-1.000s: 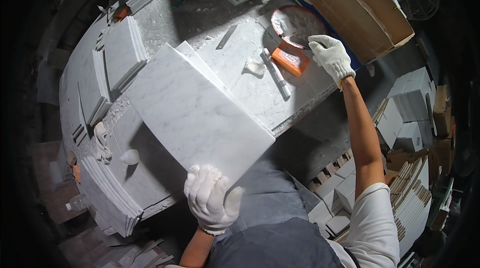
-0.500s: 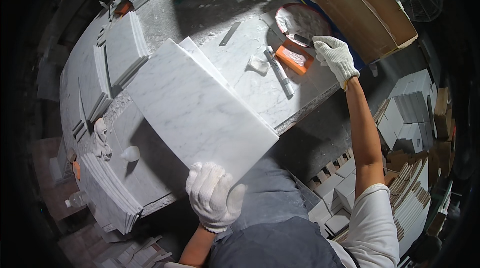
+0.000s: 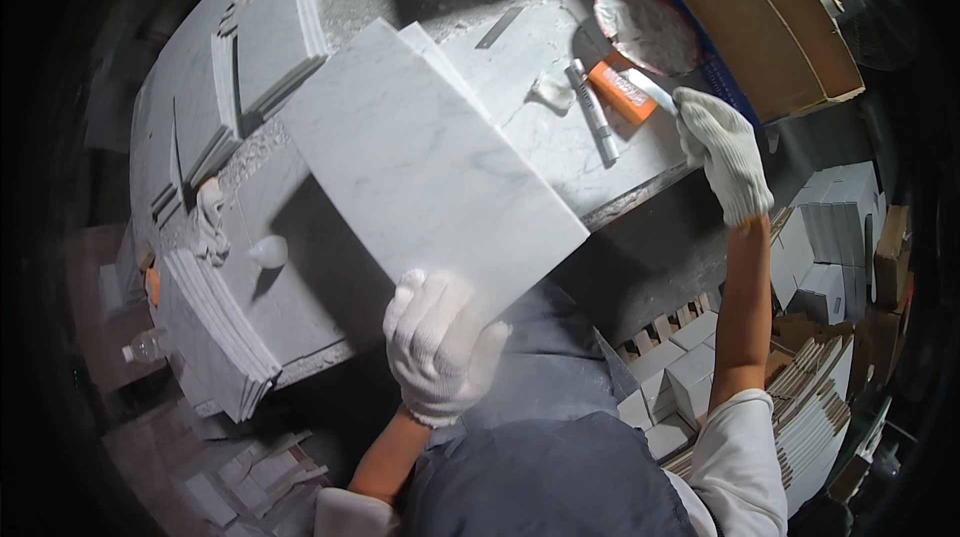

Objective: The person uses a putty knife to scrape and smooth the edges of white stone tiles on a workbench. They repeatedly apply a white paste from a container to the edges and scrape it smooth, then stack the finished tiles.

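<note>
A white marble tile [image 3: 430, 137] with grey veins lies tilted over another tile on the bench. My gloved left hand [image 3: 440, 342] grips its near corner, fingers wrapped underneath or along the edge; the fingertips are partly hidden. To the right, my gloved right hand [image 3: 725, 157] is closed on a small putty knife [image 3: 653, 92], whose pale blade points left over an orange box [image 3: 622, 93]. Just beyond is a red-rimmed bowl [image 3: 655, 71] of white paste. A marker pen [image 3: 594, 117] and a crumpled white scrap [image 3: 552, 94] lie beside the orange box.
Tile stacks stand at the left [image 3: 280, 32] and near left [image 3: 215, 337]. A rag [image 3: 210, 222], a white rounded object [image 3: 268, 252] and a flat metal strip [image 3: 499, 27] lie on the bench. A cardboard box [image 3: 750, 17] borders the far right; white cartons [image 3: 840, 217] are stacked beyond.
My right hand has drawn back from the paste bowl toward me, and the knife blade now shows plainly. My left hand keeps its grip on the tile. The whole view has shifted somewhat.
</note>
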A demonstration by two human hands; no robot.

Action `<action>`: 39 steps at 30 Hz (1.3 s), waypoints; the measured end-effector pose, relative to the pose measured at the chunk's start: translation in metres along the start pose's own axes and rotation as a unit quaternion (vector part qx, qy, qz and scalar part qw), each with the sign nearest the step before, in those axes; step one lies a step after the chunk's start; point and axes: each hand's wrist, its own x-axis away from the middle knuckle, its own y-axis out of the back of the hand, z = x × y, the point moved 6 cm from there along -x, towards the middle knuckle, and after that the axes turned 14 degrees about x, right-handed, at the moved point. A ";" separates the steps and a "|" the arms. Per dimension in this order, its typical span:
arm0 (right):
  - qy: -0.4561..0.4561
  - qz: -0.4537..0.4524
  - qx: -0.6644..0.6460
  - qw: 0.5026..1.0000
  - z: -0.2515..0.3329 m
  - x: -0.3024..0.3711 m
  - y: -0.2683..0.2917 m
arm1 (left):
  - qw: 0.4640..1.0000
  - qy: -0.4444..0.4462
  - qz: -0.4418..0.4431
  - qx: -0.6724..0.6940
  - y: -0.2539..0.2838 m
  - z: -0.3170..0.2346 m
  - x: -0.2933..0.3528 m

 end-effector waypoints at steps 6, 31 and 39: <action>-0.066 0.023 -0.001 0.998 0.013 0.104 -0.036 | 1.000 -0.023 -0.001 0.000 0.003 -0.002 0.001; 0.254 -0.061 0.214 0.941 0.059 0.177 -0.086 | 0.999 0.013 -0.021 0.038 0.023 -0.002 0.017; -0.108 0.091 -0.148 0.979 0.022 0.172 -0.105 | 0.898 0.260 -0.335 0.116 0.081 0.090 0.078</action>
